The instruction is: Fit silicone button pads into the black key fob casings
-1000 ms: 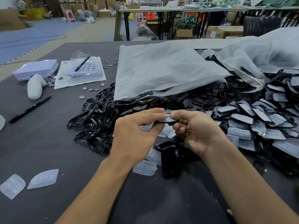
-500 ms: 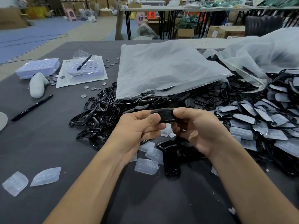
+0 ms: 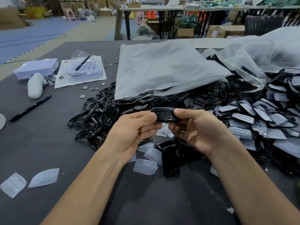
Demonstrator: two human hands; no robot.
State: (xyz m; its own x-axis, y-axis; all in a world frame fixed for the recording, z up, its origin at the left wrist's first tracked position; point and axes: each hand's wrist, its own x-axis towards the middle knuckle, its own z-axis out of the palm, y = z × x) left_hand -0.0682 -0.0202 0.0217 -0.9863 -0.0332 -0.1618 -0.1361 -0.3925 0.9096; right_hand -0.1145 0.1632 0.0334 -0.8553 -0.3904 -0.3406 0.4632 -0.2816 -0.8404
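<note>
The left hand (image 3: 133, 132) and right hand (image 3: 198, 130) each pinch 1 end of a black casing (image 3: 164, 114), thumbs on its near face, holding it level above the bench (image 3: 48, 148) and between them. Its face seems to carry button shapes, though it is too dark to be sure. Clear pads (image 3: 145, 166) lie on the bench just below the hands.

Black pen (image 3: 30, 108), small metal discs (image 3: 82, 96), translucent plastic bag (image 3: 162, 69)

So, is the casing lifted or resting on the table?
Lifted: the left hand and right hand pinch the casing by its ends, clear of the table.
</note>
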